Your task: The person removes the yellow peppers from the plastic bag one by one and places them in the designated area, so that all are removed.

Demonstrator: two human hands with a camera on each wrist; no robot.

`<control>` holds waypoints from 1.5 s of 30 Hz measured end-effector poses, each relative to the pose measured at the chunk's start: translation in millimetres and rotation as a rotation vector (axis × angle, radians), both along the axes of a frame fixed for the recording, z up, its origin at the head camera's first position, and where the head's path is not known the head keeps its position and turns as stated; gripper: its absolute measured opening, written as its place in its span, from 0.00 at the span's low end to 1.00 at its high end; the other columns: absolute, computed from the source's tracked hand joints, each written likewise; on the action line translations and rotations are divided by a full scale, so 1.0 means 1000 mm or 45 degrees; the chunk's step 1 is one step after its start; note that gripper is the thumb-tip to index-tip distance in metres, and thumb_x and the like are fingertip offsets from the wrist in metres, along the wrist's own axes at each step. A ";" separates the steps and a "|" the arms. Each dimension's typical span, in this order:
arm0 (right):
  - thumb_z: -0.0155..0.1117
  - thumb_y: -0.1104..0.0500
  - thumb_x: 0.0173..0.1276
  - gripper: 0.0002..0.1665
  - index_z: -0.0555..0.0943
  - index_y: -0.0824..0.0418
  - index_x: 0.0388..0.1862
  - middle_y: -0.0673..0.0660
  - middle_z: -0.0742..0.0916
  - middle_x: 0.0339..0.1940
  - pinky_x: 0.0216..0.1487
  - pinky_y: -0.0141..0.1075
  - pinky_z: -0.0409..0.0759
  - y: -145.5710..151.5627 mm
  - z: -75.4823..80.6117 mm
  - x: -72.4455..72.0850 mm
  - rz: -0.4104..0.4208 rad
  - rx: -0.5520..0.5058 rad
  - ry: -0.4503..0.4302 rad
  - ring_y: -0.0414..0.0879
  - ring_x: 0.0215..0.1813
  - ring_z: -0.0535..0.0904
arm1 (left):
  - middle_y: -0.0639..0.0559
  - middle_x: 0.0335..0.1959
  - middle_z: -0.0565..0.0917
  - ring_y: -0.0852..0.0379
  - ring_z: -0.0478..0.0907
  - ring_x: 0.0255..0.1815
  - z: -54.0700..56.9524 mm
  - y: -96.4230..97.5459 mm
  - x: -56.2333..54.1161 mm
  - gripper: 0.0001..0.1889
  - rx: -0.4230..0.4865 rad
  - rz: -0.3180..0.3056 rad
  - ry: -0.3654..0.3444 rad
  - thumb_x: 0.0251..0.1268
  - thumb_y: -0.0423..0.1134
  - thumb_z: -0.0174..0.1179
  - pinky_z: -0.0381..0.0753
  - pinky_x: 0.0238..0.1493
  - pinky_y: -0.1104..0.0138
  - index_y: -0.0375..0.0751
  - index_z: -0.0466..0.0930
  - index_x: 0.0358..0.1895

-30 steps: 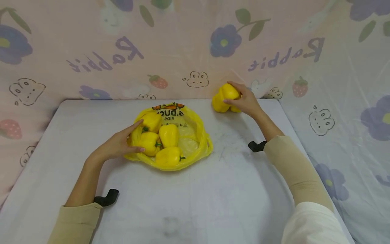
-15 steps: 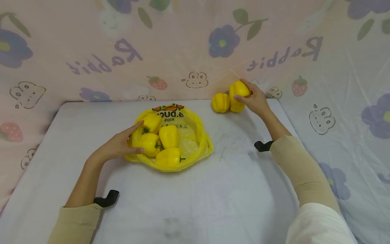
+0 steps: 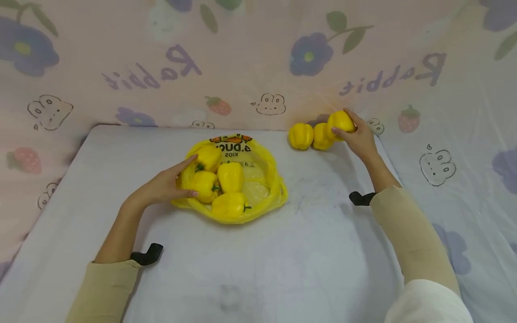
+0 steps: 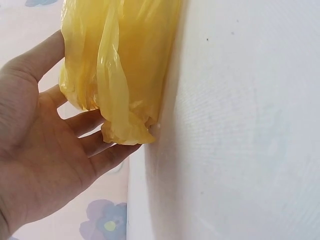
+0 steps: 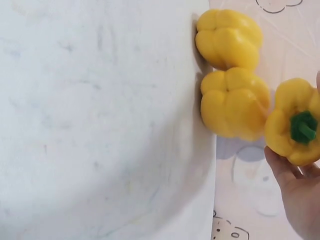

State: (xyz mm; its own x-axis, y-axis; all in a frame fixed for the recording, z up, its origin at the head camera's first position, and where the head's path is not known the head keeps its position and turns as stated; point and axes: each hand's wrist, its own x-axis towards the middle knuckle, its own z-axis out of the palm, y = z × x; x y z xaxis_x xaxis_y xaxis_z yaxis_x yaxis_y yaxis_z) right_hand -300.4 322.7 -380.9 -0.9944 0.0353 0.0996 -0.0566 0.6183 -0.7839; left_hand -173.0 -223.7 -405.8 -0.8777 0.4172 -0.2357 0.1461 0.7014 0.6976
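At the left side of a yellow plastic bag (image 3: 262, 211), my left hand (image 3: 161, 186) grips the bag, thumb and fingers spread round its edge. Several yellow bell peppers (image 3: 230, 177) lie inside the open bag, green stems showing on them. In the left wrist view the fingers pass behind the bag (image 4: 135, 60). My right hand (image 3: 359, 134) holds another yellow bell pepper (image 5: 285, 115) at the back right, its green stem facing the right wrist camera. Beside it, two yellow bell peppers (image 3: 300, 136) sit in a row on the table.
The table (image 3: 258, 273) has a white cover. A patterned cloth (image 3: 242, 58) hangs right behind its back edge. Black mounts (image 3: 147, 255) stick out at both wrists.
My right hand has moved right with its bell pepper, and the second pepper in the row now shows beside it. My left hand keeps its place at the bag. The head view has shifted slightly.
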 end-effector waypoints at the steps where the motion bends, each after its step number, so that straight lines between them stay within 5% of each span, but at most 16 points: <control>1: 0.69 0.40 0.65 0.47 0.60 0.42 0.79 0.52 0.65 0.78 0.70 0.50 0.68 0.003 -0.001 0.000 -0.017 -0.014 0.000 0.54 0.70 0.66 | 0.37 0.80 0.49 0.32 0.46 0.78 0.001 0.001 -0.001 0.55 -0.001 0.000 -0.006 0.56 0.61 0.70 0.48 0.73 0.35 0.62 0.42 0.81; 8: 0.69 0.44 0.66 0.47 0.59 0.45 0.80 0.52 0.64 0.79 0.71 0.47 0.68 0.016 -0.009 -0.003 -0.059 -0.092 0.002 0.53 0.72 0.65 | 0.37 0.80 0.48 0.31 0.45 0.78 0.002 0.000 -0.001 0.56 -0.009 0.011 -0.049 0.55 0.62 0.69 0.47 0.72 0.34 0.63 0.41 0.81; 15: 0.67 0.41 0.67 0.47 0.57 0.42 0.80 0.52 0.63 0.79 0.74 0.47 0.64 0.025 -0.012 -0.004 -0.081 -0.020 -0.015 0.55 0.73 0.63 | 0.38 0.80 0.48 0.31 0.44 0.78 -0.002 0.000 -0.002 0.56 0.007 0.019 -0.053 0.55 0.63 0.69 0.46 0.71 0.33 0.65 0.41 0.81; 28: 0.69 0.50 0.68 0.46 0.59 0.52 0.80 0.55 0.63 0.79 0.76 0.48 0.59 0.040 -0.029 -0.005 -0.044 0.012 0.009 0.55 0.76 0.60 | 0.39 0.80 0.48 0.33 0.45 0.79 0.000 0.003 0.001 0.55 0.016 0.023 -0.039 0.55 0.63 0.69 0.46 0.72 0.35 0.62 0.42 0.81; 39: 0.70 0.39 0.64 0.51 0.56 0.44 0.81 0.58 0.60 0.80 0.76 0.52 0.58 0.042 -0.041 -0.004 -0.109 0.010 -0.184 0.59 0.76 0.59 | 0.40 0.81 0.48 0.33 0.45 0.79 -0.001 0.003 0.000 0.54 0.035 0.035 -0.040 0.56 0.61 0.70 0.46 0.72 0.34 0.63 0.43 0.81; 45: 0.68 0.36 0.63 0.52 0.55 0.42 0.81 0.55 0.60 0.81 0.78 0.49 0.55 0.041 -0.047 -0.004 -0.118 0.044 -0.179 0.57 0.78 0.57 | 0.40 0.81 0.49 0.34 0.45 0.79 -0.001 0.002 0.000 0.54 0.021 0.024 -0.026 0.56 0.61 0.69 0.47 0.73 0.36 0.64 0.42 0.81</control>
State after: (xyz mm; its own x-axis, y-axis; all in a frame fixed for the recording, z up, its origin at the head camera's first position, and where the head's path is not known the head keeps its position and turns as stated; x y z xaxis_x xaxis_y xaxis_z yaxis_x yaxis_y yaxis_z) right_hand -304.6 363.7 -428.3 -0.9913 0.1263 -0.0378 0.1107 0.6424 -0.7583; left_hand -173.0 -221.7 -406.5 -0.8806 0.4045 -0.2470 0.1185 0.6925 0.7117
